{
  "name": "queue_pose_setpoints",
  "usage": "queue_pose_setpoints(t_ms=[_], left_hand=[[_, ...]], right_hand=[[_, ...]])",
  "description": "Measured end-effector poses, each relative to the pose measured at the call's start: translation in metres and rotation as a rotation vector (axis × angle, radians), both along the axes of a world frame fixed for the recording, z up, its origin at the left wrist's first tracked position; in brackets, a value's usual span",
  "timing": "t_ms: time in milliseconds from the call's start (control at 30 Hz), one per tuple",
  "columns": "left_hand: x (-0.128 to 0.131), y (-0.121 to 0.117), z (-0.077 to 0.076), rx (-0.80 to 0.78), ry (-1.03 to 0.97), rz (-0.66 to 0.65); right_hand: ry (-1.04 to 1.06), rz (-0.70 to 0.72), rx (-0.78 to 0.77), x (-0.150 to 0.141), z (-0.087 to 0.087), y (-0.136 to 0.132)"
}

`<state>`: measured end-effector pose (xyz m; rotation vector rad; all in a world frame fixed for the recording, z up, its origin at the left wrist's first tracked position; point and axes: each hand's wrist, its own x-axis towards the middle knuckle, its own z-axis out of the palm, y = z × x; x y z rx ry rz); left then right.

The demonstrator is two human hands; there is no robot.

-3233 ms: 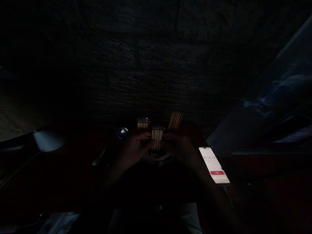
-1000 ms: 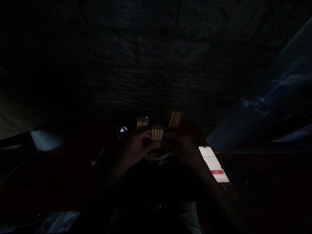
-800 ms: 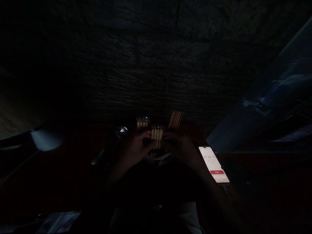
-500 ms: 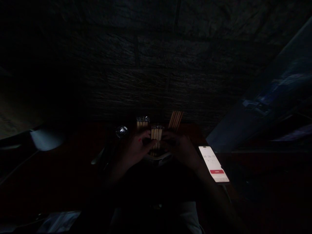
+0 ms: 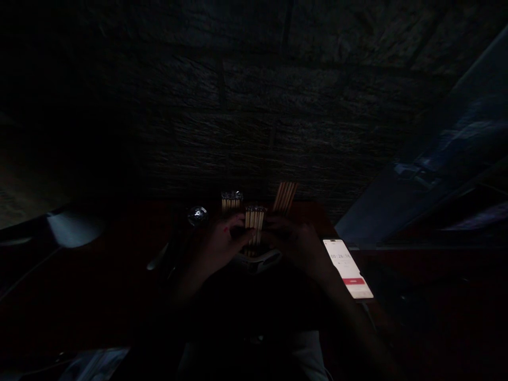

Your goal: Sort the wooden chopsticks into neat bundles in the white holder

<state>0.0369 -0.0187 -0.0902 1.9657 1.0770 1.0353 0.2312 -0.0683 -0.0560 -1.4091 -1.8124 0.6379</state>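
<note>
Here's the left hand (image 5: 219, 239), thumb and fingers pinching a slim bundle of pale wooden sticks with a shiny, dark-wrapped top (image 5: 254, 218); the right hand (image 5: 298, 241) grips its far side. Probably light, stiff, liable to splay: hold mid-length. Hardly anything differs from half a second ago.

Lit phone (image 5: 344, 264), red bar (image 5: 353, 281) onscreen; textured wall (image 5: 254, 95)
</note>
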Motion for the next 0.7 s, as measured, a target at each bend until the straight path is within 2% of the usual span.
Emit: queue_pose_setpoints(t_ms=[133, 233, 367, 533, 700], left_hand=[[-0.006, -0.009, 0.014, -0.083, -0.031, -0.004], [-0.015, -0.017, 0.035, -0.074, -0.001, 0.074], [-0.02, -0.022, 0.066, -0.026, 0.021, 0.189], [-0.004, -0.012, 0.087, 0.137, -0.029, 0.221], [0.019, -0.003, 0.098, 0.182, -0.024, 0.118]], right_hand=[[-0.029, -0.017, 0.051, 0.009, 0.006, -0.012], [-0.018, -0.08, 0.08, 0.02, 0.017, -0.017], [0.067, -0.138, 0.123, 0.039, 0.04, -0.011], [0.198, -0.194, 0.252, 0.058, 0.06, 0.004], [0.218, -0.115, 0.193, 0.068, 0.069, 0.01]])
